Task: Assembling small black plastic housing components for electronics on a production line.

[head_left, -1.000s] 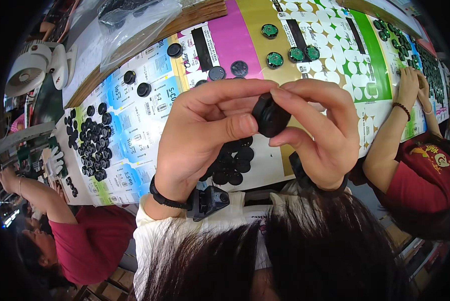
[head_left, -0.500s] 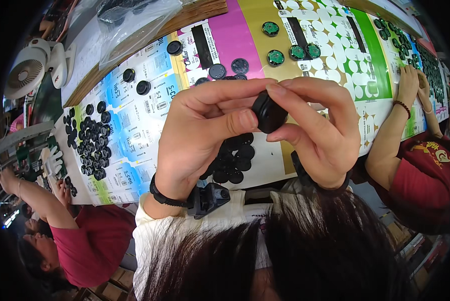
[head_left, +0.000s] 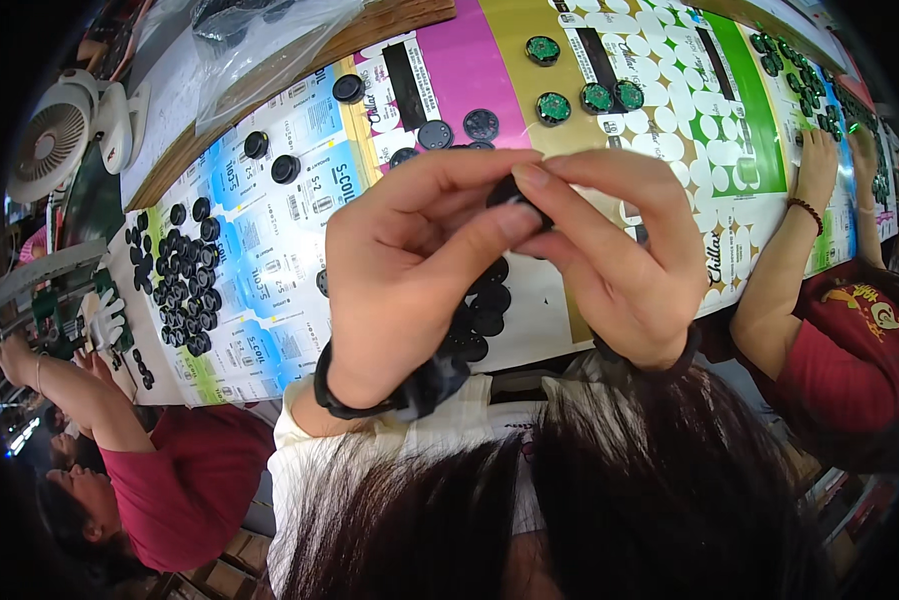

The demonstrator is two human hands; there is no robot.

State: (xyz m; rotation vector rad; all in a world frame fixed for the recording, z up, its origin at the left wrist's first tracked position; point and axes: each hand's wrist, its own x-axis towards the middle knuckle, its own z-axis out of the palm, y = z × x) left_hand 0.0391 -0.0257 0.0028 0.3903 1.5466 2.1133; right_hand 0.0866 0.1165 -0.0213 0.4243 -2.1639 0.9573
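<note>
Over the table, a small round black housing is held between my two hands. My left hand is closed on its left side, thumb in front. From the right, the fingertips of my right hand pinch it, covering most of it. Under my hands lies a heap of black discs, partly hidden. Just beyond are loose black discs with small holes. Farther right, several round black housings with green circuit boards sit on the printed sheets.
Many black ring-shaped caps are clustered at the left. A wooden ledge runs along the back, with a clear plastic bag on it. A white fan stands far left. Co-workers sit at both sides, one forearm close at right.
The black housing has tilted and is now more covered by my fingers. My left hand has shifted slightly right; my right fingers have closed in around the housing.
</note>
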